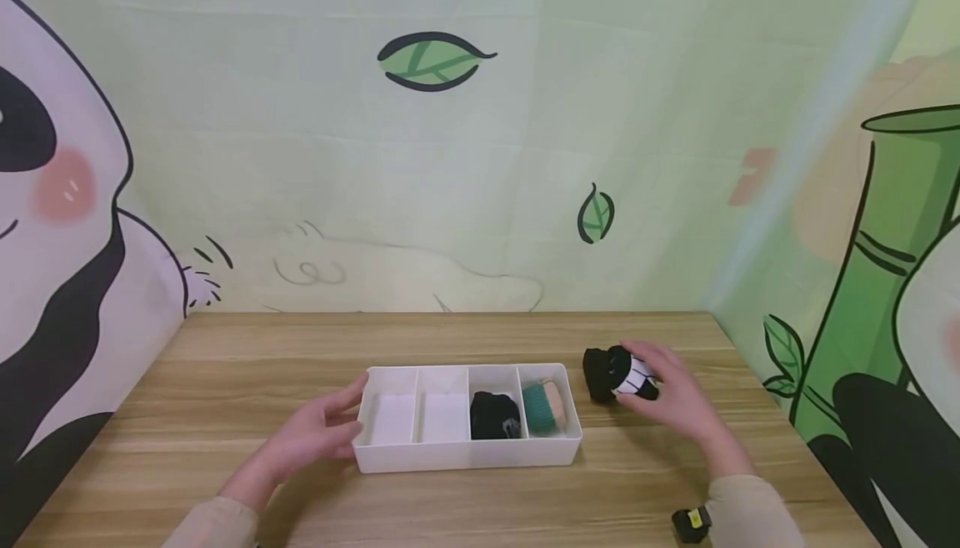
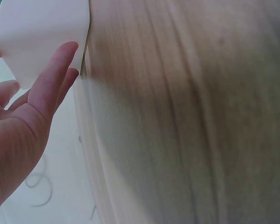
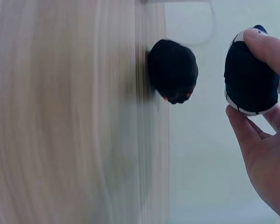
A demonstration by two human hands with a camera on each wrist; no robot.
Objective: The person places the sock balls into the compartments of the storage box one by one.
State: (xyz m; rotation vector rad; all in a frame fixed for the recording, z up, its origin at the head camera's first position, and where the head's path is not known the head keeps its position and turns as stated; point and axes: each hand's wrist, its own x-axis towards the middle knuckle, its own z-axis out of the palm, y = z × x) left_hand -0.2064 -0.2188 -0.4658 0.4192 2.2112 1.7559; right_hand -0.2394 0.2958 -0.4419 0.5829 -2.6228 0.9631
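Note:
In the head view, a white box (image 1: 468,454) with several compartments sits on the table. My left hand (image 1: 321,429) rests at its left end, the fingers (image 2: 51,86) extended against the end wall in the left wrist view. To the right of the box, my right hand (image 1: 678,398) pinches a rolled black-and-white sock (image 3: 252,77) between thumb and fingers, raised off the table. Just left of it lies a rolled black sock (image 1: 596,374), which the right wrist view shows resting on the tabletop.
The box's third compartment holds a dark rolled sock (image 1: 493,416); the rightmost holds a green-and-pink rolled one (image 1: 543,406). The two left compartments show bare bottoms. A printed cloth backdrop (image 1: 480,181) stands behind the wooden table (image 1: 450,506). A small black device (image 1: 690,525) is at the right wrist.

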